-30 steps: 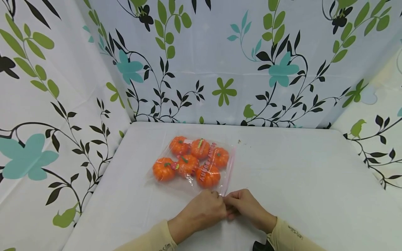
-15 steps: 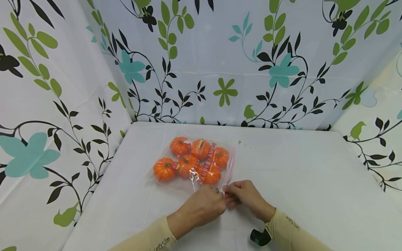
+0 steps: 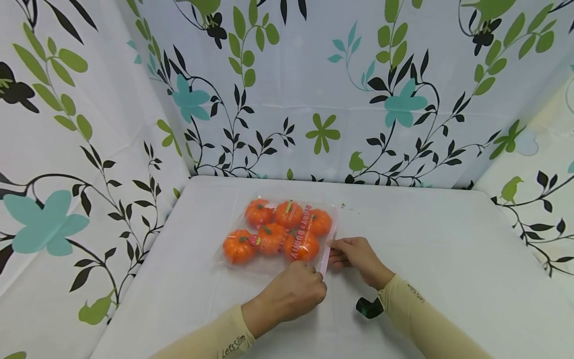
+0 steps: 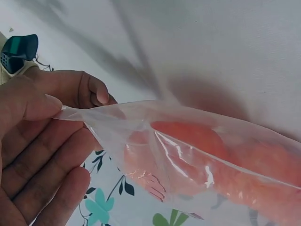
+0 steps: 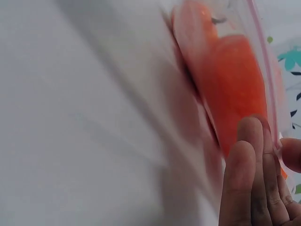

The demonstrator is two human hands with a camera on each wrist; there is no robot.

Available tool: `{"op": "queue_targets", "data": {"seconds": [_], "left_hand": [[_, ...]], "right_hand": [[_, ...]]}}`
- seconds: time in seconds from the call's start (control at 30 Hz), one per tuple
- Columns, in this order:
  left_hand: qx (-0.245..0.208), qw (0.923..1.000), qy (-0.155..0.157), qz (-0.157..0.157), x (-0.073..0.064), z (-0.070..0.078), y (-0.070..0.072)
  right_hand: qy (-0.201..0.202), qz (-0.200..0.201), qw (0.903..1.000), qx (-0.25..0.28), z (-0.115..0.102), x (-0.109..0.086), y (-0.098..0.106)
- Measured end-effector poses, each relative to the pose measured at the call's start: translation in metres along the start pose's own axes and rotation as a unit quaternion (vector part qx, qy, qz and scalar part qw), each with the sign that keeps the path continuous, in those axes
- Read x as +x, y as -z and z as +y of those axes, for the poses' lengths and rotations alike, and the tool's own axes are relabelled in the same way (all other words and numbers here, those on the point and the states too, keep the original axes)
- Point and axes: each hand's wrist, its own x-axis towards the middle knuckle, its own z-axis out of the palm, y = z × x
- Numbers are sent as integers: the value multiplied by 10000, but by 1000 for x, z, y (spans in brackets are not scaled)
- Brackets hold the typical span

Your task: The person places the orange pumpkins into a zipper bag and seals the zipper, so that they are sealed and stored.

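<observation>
A clear zip bag (image 3: 332, 234) with a pink zip edge lies on the table, pink lettering across its front. Several orange toy pumpkins (image 3: 239, 247) with green stems are inside. My left hand (image 3: 291, 291) grips the near corner of the bag's zip end; in the left wrist view its thumb (image 4: 40, 106) pinches the plastic. Farther along the same edge my right hand (image 3: 356, 257) pinches the pink zip (image 5: 266, 70) between thumb and fingers, the other fingers stretched along the bag's side.
White cloth covers the table (image 3: 426, 259). A curtain (image 3: 278, 89) printed with leaves, flowers and birds hangs behind and at the sides. A small black device (image 3: 369, 307) sits at my right wrist, over the near part of the table.
My right hand has moved away from the left, up along the zip edge. The left hand stays at the near corner. The bag's zip edge is straighter now.
</observation>
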Motion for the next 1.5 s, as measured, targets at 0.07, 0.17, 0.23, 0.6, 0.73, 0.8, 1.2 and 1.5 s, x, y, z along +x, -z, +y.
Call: {"op": "queue_targets", "data": {"seconds": [0.07,0.17,0.23,0.6,0.73,0.8,1.2,1.5], "left_hand": [[-86,9999,56,35,-1,0,0],[-228,9996,141,88,-2,-1,0],[-303,9993,182,133,-3,-1,0],[-707,9961,311,432,-5,-1,-2],[-732,9953,341,532,-4,0,-3],[-744,9952,330,539,-3,1,-4],[-937,9934,412,527,-3,4,-7],[-1998,9611,1497,1182,-12,-1,-15]], "right_hand": [[-18,35,10000,19,-1,5,4],[-7,30,10000,43,-3,12,11],[9,28,10000,70,-3,16,16],[-186,87,9997,114,-15,42,40],[-228,140,9996,-108,-20,50,47],[-214,113,9994,-237,-23,53,49],[-221,-307,9973,-628,-35,63,56],[-383,-687,9965,290,-38,61,65]]}}
